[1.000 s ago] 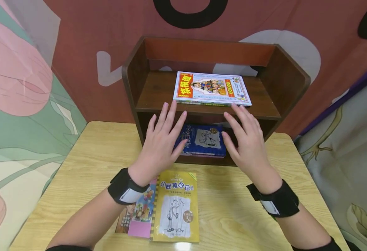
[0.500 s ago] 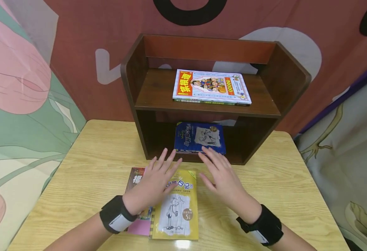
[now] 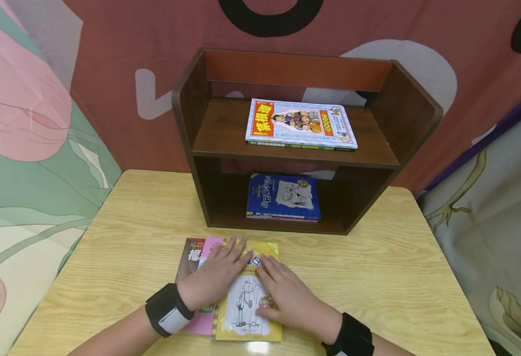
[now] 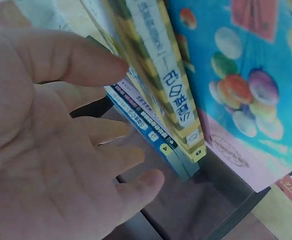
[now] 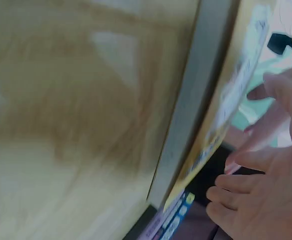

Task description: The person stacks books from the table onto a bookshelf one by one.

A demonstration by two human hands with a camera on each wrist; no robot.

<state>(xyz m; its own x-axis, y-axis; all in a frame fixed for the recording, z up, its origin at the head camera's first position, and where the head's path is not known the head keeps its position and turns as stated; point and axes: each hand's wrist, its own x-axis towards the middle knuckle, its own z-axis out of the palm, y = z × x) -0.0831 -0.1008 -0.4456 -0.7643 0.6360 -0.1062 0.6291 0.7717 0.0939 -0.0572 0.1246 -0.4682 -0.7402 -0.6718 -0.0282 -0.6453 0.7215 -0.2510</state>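
Note:
A yellow book point(image 3: 242, 329) lies face up on the table in front of the shelf. At its left side, partly beneath it, show a pink and blue book with balloons point(image 3: 201, 324) and a brown book point(image 3: 188, 262). My left hand point(image 3: 211, 279) is over the yellow book's left part and the balloon book, fingers extended. From the right, my right hand point(image 3: 293, 299) reaches over the yellow book's right edge, its fingers pointing up the cover. In the left wrist view the yellow book's striped spine point(image 4: 171, 85) is beside my loosely bent fingers; neither hand grips anything.
Behind the books stands a dark brown two-level shelf point(image 3: 296, 158). Its upper level holds a small stack topped by a white comic book point(image 3: 302, 123). In the lower compartment lies a stack with a blue book point(image 3: 282, 198) on top. The wooden table point(image 3: 367, 277) extends to both sides.
Both hands have drawn back from in front of the shelf, down over the yellow book. They have come closer together, and the blue book is now fully visible. The books and shelf stay put.

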